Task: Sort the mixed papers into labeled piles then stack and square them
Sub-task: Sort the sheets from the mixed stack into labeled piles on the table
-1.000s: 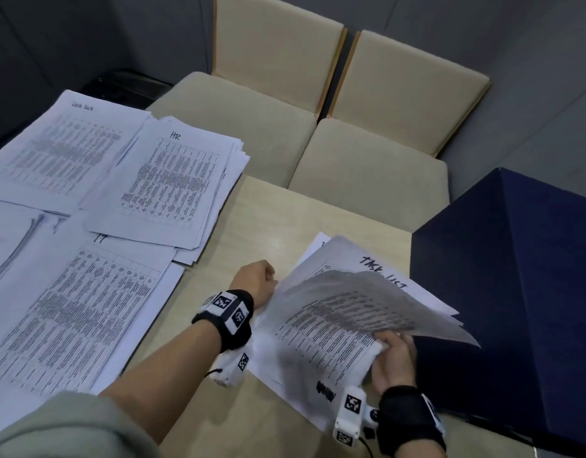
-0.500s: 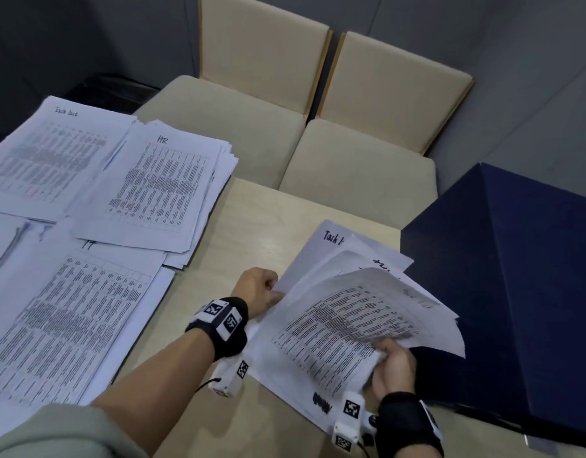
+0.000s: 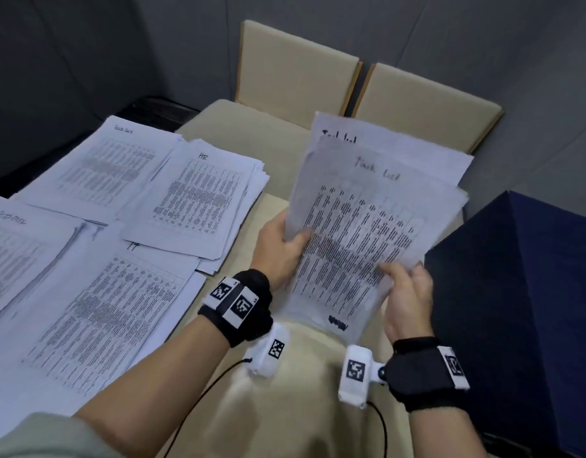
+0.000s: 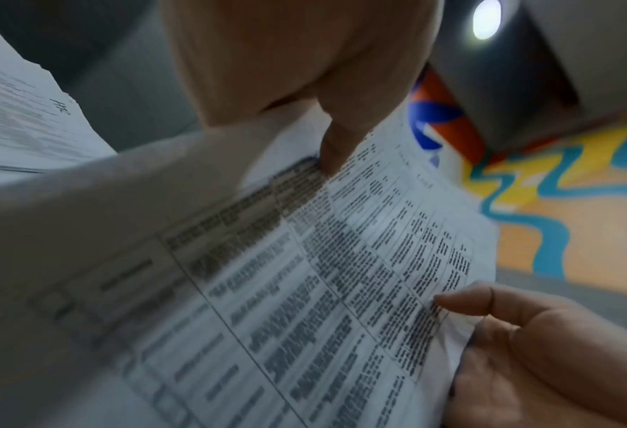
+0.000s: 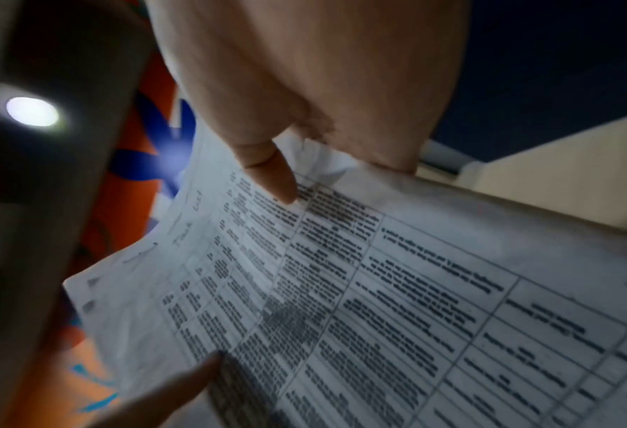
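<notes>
I hold a sheaf of printed sheets (image 3: 361, 233) headed "Task list" upright above the wooden table (image 3: 304, 391). My left hand (image 3: 281, 242) grips its left edge, thumb on the front page. My right hand (image 3: 404, 292) grips the lower right edge, thumb on the print. The left wrist view shows the sheaf (image 4: 304, 275) with my left thumb (image 4: 337, 142) on it. In the right wrist view my right thumb (image 5: 271, 173) presses the sheaf (image 5: 377, 289). On the table's left lie sorted piles: an "HR" pile (image 3: 199, 200), a "Task list" pile (image 3: 109, 160) and an "IT" pile (image 3: 109, 312).
Another pile of papers (image 3: 17, 252) lies at the far left edge. A dark blue box (image 3: 516, 309) stands close on the right. Two beige chairs (image 3: 318, 104) sit behind the table. Bare tabletop shows below the hands.
The sheaf lay fanned on the table by the blue box; both hands have gathered it and lifted it upright. The head view has shifted left and down.
</notes>
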A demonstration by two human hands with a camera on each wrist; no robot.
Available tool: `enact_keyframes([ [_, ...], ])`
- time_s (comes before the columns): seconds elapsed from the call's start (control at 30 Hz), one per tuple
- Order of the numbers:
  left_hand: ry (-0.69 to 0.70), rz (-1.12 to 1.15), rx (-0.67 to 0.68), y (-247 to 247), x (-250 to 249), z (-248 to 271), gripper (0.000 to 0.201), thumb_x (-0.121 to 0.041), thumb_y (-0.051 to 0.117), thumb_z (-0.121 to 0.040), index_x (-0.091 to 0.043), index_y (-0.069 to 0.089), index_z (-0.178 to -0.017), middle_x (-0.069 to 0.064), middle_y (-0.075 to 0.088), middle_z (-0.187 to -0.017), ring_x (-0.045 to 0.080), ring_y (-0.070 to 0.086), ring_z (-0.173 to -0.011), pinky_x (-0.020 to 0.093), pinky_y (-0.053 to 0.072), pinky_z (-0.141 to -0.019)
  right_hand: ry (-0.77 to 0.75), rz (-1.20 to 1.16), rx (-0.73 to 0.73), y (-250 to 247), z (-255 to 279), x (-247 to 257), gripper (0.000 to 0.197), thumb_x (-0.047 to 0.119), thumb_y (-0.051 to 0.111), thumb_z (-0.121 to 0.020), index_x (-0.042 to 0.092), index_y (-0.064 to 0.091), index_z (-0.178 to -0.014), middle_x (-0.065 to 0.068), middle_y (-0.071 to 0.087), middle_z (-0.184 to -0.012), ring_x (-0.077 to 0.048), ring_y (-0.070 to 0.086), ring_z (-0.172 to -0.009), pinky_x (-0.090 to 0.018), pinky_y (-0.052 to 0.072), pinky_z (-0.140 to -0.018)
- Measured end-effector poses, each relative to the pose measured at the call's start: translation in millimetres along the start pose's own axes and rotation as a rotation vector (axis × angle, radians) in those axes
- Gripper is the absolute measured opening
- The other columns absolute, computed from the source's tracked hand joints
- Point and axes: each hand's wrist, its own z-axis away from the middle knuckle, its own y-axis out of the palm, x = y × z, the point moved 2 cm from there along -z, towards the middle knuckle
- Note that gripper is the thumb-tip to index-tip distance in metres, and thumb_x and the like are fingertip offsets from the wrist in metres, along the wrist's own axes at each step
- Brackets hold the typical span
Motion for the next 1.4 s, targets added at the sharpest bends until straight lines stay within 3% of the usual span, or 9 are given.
enact_keyframes([
  [0.17, 0.099, -0.005, -0.092, -15.0, -8.4, 1.0, 0.031, -0.015, 0.063, -0.082, -0.017, 0.054, -0.112, 0.005, 0.068, -0.103, 0.022, 0.068, -0.093, 0.043, 0.06, -0.079, -0.22, 0.19, -0.015, 7.6, 0.2, -5.5, 0.031, -0.005, 0.059, -0.09, 0.015, 0.059, -0.114, 0.012, 0.07, -0.102, 0.005, 0.066, -0.093, -0.007, 0.049, -0.073],
  [0.33, -0.325, -0.262, 0.039, -36.3, 63.0, 19.9, 0.039, -0.013, 0.063, -0.088, -0.014, 0.043, -0.122, 0.005, 0.063, -0.116, 0.024, 0.064, -0.104, 0.046, 0.054, -0.093, -0.024, 0.532, 0.095, -9.2, 7.3, -85.7, 0.012, 0.029, 0.059, -0.097, 0.018, 0.053, -0.094, -0.002, 0.062, -0.093, -0.026, 0.06, -0.093, -0.027, 0.047, -0.071],
  [0.47, -0.376, -0.38, 0.138, -57.6, 84.5, 35.9, 0.031, -0.021, 0.053, -0.097, -0.013, 0.058, -0.126, 0.005, 0.067, -0.121, 0.022, 0.063, -0.109, 0.04, 0.051, -0.098, 0.004, 0.528, 0.097, 6.7, 14.6, -103.4, 0.048, 0.029, 0.051, -0.102, 0.016, 0.038, -0.147, 0.007, 0.045, -0.134, -0.011, 0.044, -0.127, -0.029, 0.033, -0.108],
  [0.67, -0.319, -0.194, -0.057, -106.3, 72.8, 46.9, 0.025, -0.024, 0.049, -0.101, -0.013, 0.056, -0.123, 0.004, 0.067, -0.109, 0.022, 0.064, -0.1, 0.031, 0.053, -0.084, -0.109, 0.424, 0.207, 59.4, 32.8, -92.3, 0.008, 0.018, 0.052, -0.102, 0.018, 0.055, -0.109, 0.01, 0.067, -0.099, 0.013, 0.062, -0.077, -0.005, 0.044, -0.067],
  [0.77, -0.336, -0.132, -0.183, -142.1, 72.2, 53.7, 0.027, -0.025, 0.048, -0.102, -0.013, 0.056, -0.124, 0.006, 0.068, -0.109, 0.024, 0.066, -0.099, 0.04, 0.056, -0.089, -0.052, 0.385, 0.282, 77.9, 44.5, -107.5, 0.016, 0.028, 0.052, -0.102, 0.012, 0.057, -0.097, 0.004, 0.062, -0.082, -0.009, 0.057, -0.068, -0.023, 0.044, -0.065],
  [0.9, -0.381, -0.121, -0.344, -211.3, 76.4, 57.4, 0.021, -0.026, 0.05, -0.101, -0.015, 0.059, -0.117, 0.014, 0.069, -0.103, 0.033, 0.067, -0.093, 0.05, 0.055, -0.089, 0.135, 0.337, 0.294, 91.4, 50.2, -157.2, 0.03, 0.026, 0.045, -0.105, 0.006, 0.059, -0.087, -0.01, 0.06, -0.074, -0.01, 0.058, -0.057, -0.021, 0.051, -0.054],
  [1.1, -0.401, -0.203, -0.506, -348.5, 65.5, 23.0, 0.018, -0.018, 0.051, -0.099, -0.011, 0.059, -0.114, 0.008, 0.067, -0.098, 0.028, 0.064, -0.085, 0.036, 0.053, -0.073, 0.195, 0.871, 0.383, 95.9, 81.3, -245.1, 0.013, 0.019, 0.075, -0.083, 0.026, 0.07, -0.074, -0.003, 0.07, -0.068, -0.027, 0.066, -0.071, -0.044, 0.054, -0.072],
  [1.3, -0.389, -0.395, -0.524, -473.6, 63.4, -66.3, 0.022, -0.012, 0.059, -0.086, -0.014, 0.047, -0.104, 0.0, 0.056, -0.082, 0.016, 0.055, -0.066, 0.027, 0.043, -0.053, 0.048, 1.192, 0.237, 122.0, 111.8, -249.6, 0.02, 0.016, 0.079, -0.068, 0.027, 0.063, -0.062, -0.001, 0.057, -0.067, -0.024, 0.06, -0.064, -0.04, 0.052, -0.066],
  [1.4, -0.383, -0.447, -0.462, -507.6, 76.9, -112.3, 0.021, -0.014, 0.058, -0.082, -0.016, 0.051, -0.102, 0.009, 0.063, -0.094, 0.026, 0.06, -0.079, 0.034, 0.049, -0.067, 0.055, 1.24, 0.172, 131.7, 119.2, -243.5, 0.027, 0.017, 0.082, -0.065, 0.027, 0.057, -0.059, 0.0, 0.054, -0.067, -0.025, 0.058, -0.063, -0.036, 0.05, -0.067],
])
